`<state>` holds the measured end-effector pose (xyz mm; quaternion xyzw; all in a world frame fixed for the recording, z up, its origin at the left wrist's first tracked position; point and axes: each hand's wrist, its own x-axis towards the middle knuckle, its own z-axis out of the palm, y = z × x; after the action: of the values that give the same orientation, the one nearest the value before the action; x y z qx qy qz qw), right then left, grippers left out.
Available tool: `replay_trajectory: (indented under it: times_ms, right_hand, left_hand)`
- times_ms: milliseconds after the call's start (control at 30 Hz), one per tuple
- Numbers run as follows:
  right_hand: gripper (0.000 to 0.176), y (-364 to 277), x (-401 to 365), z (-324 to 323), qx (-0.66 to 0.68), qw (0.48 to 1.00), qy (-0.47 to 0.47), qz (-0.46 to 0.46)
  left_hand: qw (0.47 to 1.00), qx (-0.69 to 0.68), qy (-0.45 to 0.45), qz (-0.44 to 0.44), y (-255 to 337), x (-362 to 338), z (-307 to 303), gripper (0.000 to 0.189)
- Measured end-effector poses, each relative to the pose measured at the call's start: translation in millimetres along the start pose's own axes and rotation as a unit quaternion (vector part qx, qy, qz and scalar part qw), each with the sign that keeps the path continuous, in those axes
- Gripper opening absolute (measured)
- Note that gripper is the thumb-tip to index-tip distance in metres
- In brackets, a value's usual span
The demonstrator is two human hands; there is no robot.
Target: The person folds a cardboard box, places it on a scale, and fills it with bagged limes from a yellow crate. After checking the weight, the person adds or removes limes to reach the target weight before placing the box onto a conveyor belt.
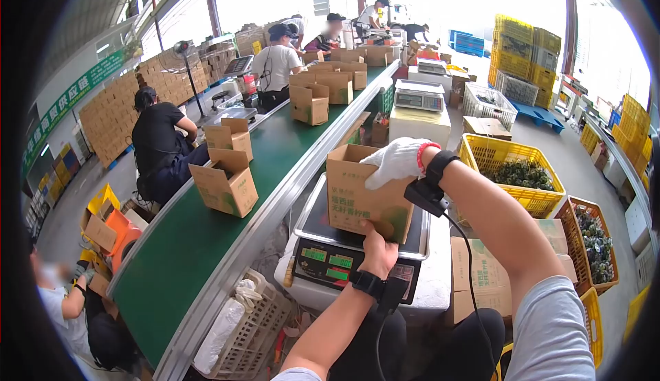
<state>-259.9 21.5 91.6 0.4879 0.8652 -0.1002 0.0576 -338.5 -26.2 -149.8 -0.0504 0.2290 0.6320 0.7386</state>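
An open-topped cardboard box with green printing is over the steel pan of a digital scale; whether it rests fully on the pan is hard to see. My bare left hand is closed at the box's lower front edge, its thumb against the front face. In a white knit glove, my right hand grips the upper right rim. What lies inside the box is hidden. Green digits glow on the scale's display, and the scale sits on a white foam block. Both wrists carry black straps with cables.
Left of me runs a green conveyor belt with a metal rail, carrying several open boxes. To my right are yellow crates of dark green produce and flat cardboard. A plastic basket stands below the belt. Several people work across it.
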Motion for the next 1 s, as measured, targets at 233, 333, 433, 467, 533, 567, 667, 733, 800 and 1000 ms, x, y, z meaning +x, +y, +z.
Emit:
replay_trajectory:
  times_ms: [233, 333, 433, 467, 533, 567, 667, 733, 800, 1000]
  right_hand:
    - [0.067, -9, -2, 35, -0.097, 0.993, 0.023, -0.061]
    - [0.064, -2, -10, 49, -0.049, 0.993, 0.074, -0.076]
    - [0.062, -9, -14, 48, -0.077, 0.987, 0.119, -0.072]
    - [0.061, -7, -16, 47, -0.074, 0.979, 0.159, -0.102]
    - [0.059, -5, -24, 42, -0.060, 0.960, 0.234, -0.143]
    - [0.057, -4, -32, 40, -0.045, 0.947, 0.281, -0.148]
    - [0.046, 3, -77, 33, 0.010, 0.936, 0.338, -0.094]
    - [0.041, 26, -123, 37, 0.020, 0.930, 0.357, -0.084]
    - [0.041, 53, -184, 54, 0.002, 0.929, 0.365, -0.061]
    - [0.021, 156, -396, 184, 0.237, 0.841, 0.388, 0.293]
  left_hand:
    - [0.915, 0.219, -0.258, -0.220, 62, -114, 18, 0.069]
    - [0.809, 0.497, -0.263, 0.174, 90, -125, 35, 0.055]
    - [0.396, 0.696, -0.179, 0.572, 121, -97, 54, 0.045]
    - [0.341, 0.707, -0.180, 0.594, 129, -81, 58, 0.042]
    - [0.261, 0.722, -0.174, 0.616, 137, -63, 69, 0.036]
    - [0.235, 0.727, -0.167, 0.623, 139, -57, 75, 0.033]
    - [0.222, 0.723, -0.197, 0.624, 145, -52, 89, 0.026]
    - [0.230, 0.715, -0.203, 0.628, 145, -53, 96, 0.024]
    - [0.243, 0.705, -0.206, 0.633, 147, -44, 103, 0.026]
    - [0.256, 0.665, -0.243, 0.658, 163, -47, 122, 0.034]
